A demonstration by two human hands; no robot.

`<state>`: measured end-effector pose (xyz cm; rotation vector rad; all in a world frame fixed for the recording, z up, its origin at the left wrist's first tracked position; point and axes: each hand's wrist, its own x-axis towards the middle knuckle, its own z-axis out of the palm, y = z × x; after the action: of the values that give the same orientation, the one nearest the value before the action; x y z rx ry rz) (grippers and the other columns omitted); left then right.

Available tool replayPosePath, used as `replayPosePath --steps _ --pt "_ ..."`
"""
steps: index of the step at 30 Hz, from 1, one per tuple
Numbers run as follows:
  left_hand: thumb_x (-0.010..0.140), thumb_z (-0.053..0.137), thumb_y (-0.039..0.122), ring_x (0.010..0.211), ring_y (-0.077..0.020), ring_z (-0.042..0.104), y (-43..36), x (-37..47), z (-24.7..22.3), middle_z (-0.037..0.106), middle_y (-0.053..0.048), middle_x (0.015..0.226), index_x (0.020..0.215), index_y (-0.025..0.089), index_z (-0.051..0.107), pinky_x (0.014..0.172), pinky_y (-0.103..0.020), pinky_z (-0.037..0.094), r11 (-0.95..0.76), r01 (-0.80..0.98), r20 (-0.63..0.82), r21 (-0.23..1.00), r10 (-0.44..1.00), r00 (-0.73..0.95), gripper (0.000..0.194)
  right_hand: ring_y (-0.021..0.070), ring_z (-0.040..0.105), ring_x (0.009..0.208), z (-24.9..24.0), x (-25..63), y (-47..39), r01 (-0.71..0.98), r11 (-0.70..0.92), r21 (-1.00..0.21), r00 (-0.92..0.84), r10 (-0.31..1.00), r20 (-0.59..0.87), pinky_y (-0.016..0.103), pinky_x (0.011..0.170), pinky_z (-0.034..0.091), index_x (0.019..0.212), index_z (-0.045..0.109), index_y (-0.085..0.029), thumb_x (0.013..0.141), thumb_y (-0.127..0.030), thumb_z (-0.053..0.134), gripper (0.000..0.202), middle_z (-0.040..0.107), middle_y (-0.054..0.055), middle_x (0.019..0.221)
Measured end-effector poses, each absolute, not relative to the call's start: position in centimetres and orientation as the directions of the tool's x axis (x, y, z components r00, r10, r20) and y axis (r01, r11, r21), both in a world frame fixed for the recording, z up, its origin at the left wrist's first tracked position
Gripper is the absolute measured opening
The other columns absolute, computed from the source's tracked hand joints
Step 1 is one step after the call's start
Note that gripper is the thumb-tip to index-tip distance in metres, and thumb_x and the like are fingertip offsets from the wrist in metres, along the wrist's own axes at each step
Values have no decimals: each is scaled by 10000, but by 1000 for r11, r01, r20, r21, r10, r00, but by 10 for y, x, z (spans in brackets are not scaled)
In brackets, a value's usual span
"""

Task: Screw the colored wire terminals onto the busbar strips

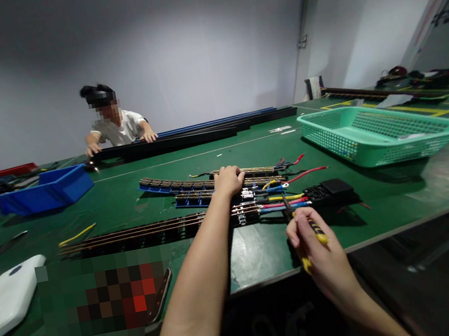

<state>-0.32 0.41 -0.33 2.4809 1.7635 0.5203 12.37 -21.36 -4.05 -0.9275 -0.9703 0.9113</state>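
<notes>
My left hand (229,180) reaches across the nearest strip, its fingers bent down over the strips behind; their tips are partly hidden. These are a blue strip with copper bars (175,184) and a dark strip with copper bars (257,170). Closer to me lies a long black strip with copper bars (165,228). Yellow, red and blue wires (285,202) run from its right end to a black block (332,192). My right hand (318,244) is closed around pliers with yellow-and-black handles (318,231). The jaws point up at these wires; whether they touch is unclear.
A green perforated basket (395,148) stands at right, a blue bin (46,190) at left. A white device (6,299) and a phone (160,296) lie near the front edge. Across the green table (188,160), a person (119,125) handles long black profiles (176,141).
</notes>
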Motion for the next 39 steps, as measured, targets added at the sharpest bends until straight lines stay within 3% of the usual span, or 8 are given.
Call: replayPosePath --steps 3,9,18,23,27,29,34,39 --pt "1003 462 429 1218 -289 536 4 -3 -3 680 -86 1266 1142 231 694 995 -448 445 -347 907 233 240 927 293 335 104 367 570 -47 124 -237 -35 365 -930 150 922 356 223 526 322 886 491 -235 982 -477 555 268 432 -51 652" --pt "1001 462 425 1211 -291 543 4 -3 -4 683 -88 1261 1153 218 688 991 -459 451 -348 909 237 231 926 294 342 136 438 650 -35 130 -237 -92 515 -853 -87 849 522 268 596 367 991 500 -251 943 -502 593 273 510 -20 756" --pt "995 473 423 1214 -289 544 5 -3 -4 685 -88 1258 1146 229 688 993 -453 449 -345 910 240 231 926 290 327 132 438 583 -24 139 -161 -207 321 -924 -35 942 335 256 588 327 936 476 -236 948 -499 500 265 539 -44 609" --pt "993 473 420 1212 -291 542 3 -3 -4 686 -88 1260 1144 230 692 1000 -458 445 -345 909 241 235 927 289 327 153 471 589 -20 142 -168 207 370 -906 -137 928 347 280 598 361 894 464 -237 988 -428 381 229 556 -19 651" --pt "994 470 425 1213 -285 540 2 -4 -3 686 -83 1264 1148 235 691 1007 -451 442 -343 909 246 237 926 285 329 159 484 635 -17 141 -178 622 490 -611 -344 872 349 293 633 343 841 542 -223 939 -313 484 146 565 -3 694" --pt "994 470 424 1217 -285 537 2 -4 -3 686 -81 1264 1145 240 691 1007 -450 440 -340 910 243 238 928 283 324 150 475 606 -20 141 -177 539 480 -692 -292 877 381 280 614 347 851 551 -222 954 -338 481 170 544 -18 656" --pt "995 468 425 1216 -286 539 4 -3 -3 684 -79 1259 1138 244 692 999 -450 443 -344 907 232 241 928 290 321 107 355 441 -26 144 -169 -157 316 -936 105 948 302 228 461 276 904 501 -230 959 -497 457 276 500 -60 549" --pt "994 471 419 1207 -281 541 4 -3 -3 686 -78 1258 1132 242 695 989 -443 447 -340 909 231 241 930 287 317 64 333 400 -17 151 -189 -200 299 -933 133 952 277 201 417 214 1003 518 -228 928 -572 534 352 604 -36 636"
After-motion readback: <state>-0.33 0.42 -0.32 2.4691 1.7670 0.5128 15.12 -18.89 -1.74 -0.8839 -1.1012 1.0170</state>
